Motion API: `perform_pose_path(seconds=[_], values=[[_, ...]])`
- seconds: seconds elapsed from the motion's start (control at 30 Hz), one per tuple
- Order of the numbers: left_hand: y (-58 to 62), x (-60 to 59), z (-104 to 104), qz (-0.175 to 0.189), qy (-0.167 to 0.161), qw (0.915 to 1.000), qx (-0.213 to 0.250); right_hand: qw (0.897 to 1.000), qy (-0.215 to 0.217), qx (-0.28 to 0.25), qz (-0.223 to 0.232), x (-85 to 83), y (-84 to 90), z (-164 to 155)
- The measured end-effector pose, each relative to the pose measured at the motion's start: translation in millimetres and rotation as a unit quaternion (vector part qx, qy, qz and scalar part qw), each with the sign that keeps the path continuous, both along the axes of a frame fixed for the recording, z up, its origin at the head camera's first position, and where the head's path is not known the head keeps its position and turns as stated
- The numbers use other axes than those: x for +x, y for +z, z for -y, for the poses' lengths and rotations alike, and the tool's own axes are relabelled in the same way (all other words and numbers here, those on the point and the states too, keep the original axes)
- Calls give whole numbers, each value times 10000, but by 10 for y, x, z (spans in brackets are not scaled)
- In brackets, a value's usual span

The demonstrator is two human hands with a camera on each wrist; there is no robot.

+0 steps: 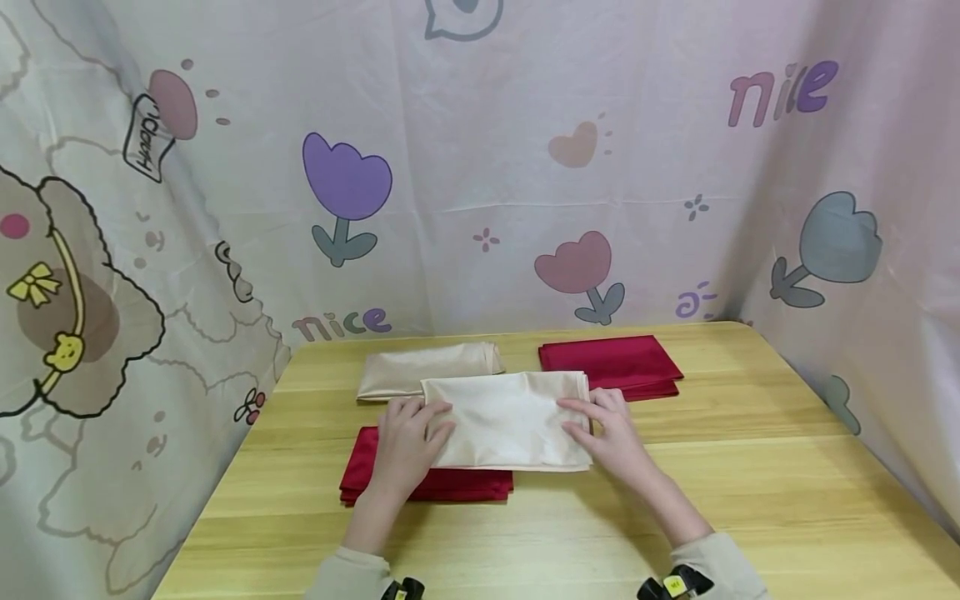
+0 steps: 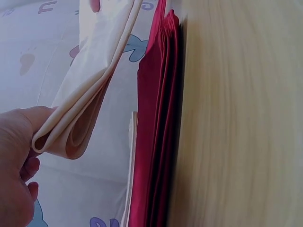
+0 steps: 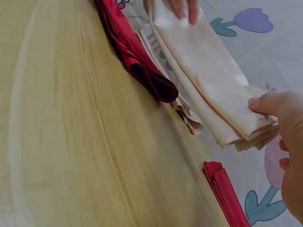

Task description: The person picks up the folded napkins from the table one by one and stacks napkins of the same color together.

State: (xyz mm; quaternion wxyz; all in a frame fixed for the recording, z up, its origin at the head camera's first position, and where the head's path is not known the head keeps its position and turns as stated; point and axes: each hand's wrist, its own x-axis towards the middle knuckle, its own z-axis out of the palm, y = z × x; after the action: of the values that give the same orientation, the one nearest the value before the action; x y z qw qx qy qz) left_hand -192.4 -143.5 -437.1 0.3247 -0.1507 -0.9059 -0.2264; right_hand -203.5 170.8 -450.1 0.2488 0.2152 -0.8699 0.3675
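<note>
Gripping a folded cream cloth (image 1: 513, 421) by opposite ends, the left hand (image 1: 407, 442) and the right hand (image 1: 613, 437) pinch it between thumbs and fingers, holding it raised above the wooden worktop (image 1: 750, 475). Below the left hand lies a folded red cloth (image 1: 476, 486); just beyond that hand is a second cream cloth (image 1: 427, 367), and beyond the right hand, another red cloth (image 1: 611, 362).

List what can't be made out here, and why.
Head: back part of near red folded cloth, behind held cream folded cloth and left hand.
Head: far cream folded cloth's front right corner, behind the held one.
Left wrist: near red folded cloth's lower end, past the bottom edge.
Right wrist: right hand, cropped right; far red folded cloth, cropped at bottom.
</note>
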Motion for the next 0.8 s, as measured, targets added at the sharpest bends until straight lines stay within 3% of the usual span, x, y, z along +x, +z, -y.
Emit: perform_pose_path(seconds=[0.27,0.5,0.8], values=[[-3,3,88,-211,-7,9997,-141,9994,134,63,-324,-30,-31,67],[20,-14,166,-415,-75,9986,-305,9994,195,48,-266,-56,-34,126],[52,-30,238,-675,-199,9960,-547,9984,237,43,-510,-79,-76,193]])
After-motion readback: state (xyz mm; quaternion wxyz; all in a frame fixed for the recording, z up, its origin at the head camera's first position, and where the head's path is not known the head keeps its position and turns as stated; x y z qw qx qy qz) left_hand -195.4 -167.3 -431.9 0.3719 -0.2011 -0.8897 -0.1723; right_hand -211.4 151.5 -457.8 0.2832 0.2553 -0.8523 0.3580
